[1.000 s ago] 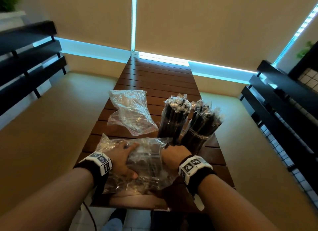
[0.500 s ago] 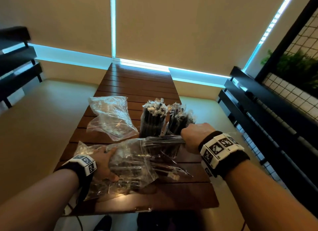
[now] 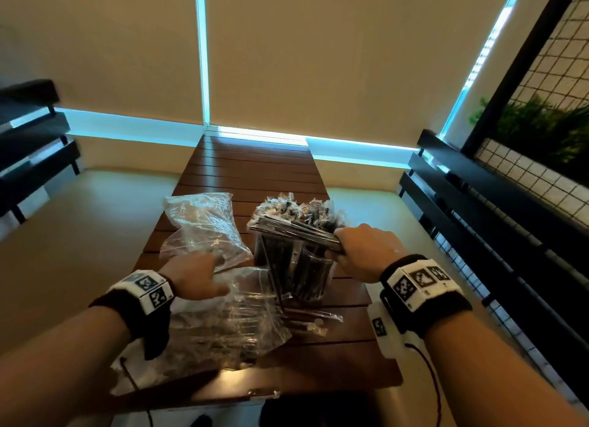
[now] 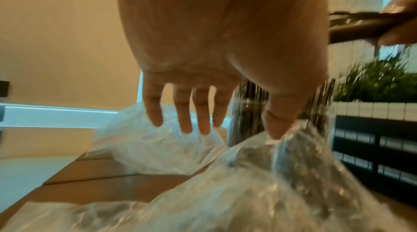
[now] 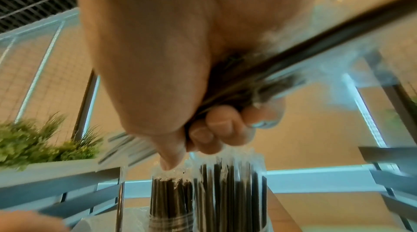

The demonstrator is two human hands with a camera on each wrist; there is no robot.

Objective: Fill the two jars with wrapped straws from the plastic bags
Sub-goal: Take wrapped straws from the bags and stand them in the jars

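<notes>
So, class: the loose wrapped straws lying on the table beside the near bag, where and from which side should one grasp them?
Probably pinch the loose straws at their free right ends, from above and the right: they lie flat, crosswise, left ends at the bag mouth, jars close behind.

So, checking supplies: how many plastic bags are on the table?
2. One crumpled bag lies at the table's left, beyond the left hand; the other bag, holding straws, lies nearer, under that hand.
</notes>
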